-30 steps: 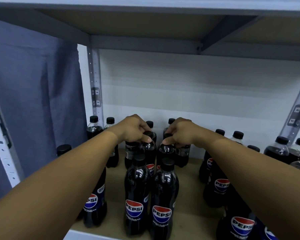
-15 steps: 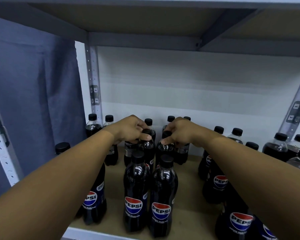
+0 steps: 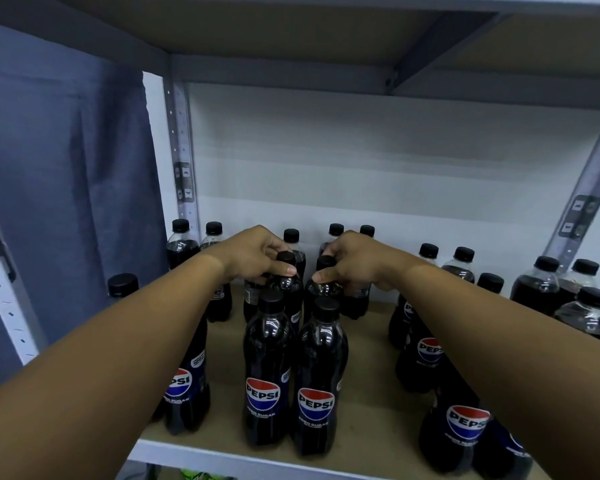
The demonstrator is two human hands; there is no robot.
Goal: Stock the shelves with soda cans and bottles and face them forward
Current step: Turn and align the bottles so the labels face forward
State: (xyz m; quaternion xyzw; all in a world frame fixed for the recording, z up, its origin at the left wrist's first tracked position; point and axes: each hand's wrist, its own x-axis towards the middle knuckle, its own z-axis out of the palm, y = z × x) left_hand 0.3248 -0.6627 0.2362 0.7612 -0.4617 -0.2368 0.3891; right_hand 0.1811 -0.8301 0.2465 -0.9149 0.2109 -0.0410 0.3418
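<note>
Dark Pepsi bottles with black caps stand in rows on the wooden shelf board. My left hand is closed around the neck of a second-row bottle, thumb just under its cap. My right hand grips the neck of the neighbouring second-row bottle in the same way. Directly in front of them stand two bottles with their Pepsi logos facing me. The labels of the two held bottles are mostly hidden behind this front pair.
More bottles stand along the back wall, at the left under my forearm and in a cluster at the right. An upper shelf hangs overhead. Grey uprights frame the bay; blue cloth hangs left.
Both hands stay on the same two bottle necks. The view has shifted only slightly; the bottles show no clear movement.
</note>
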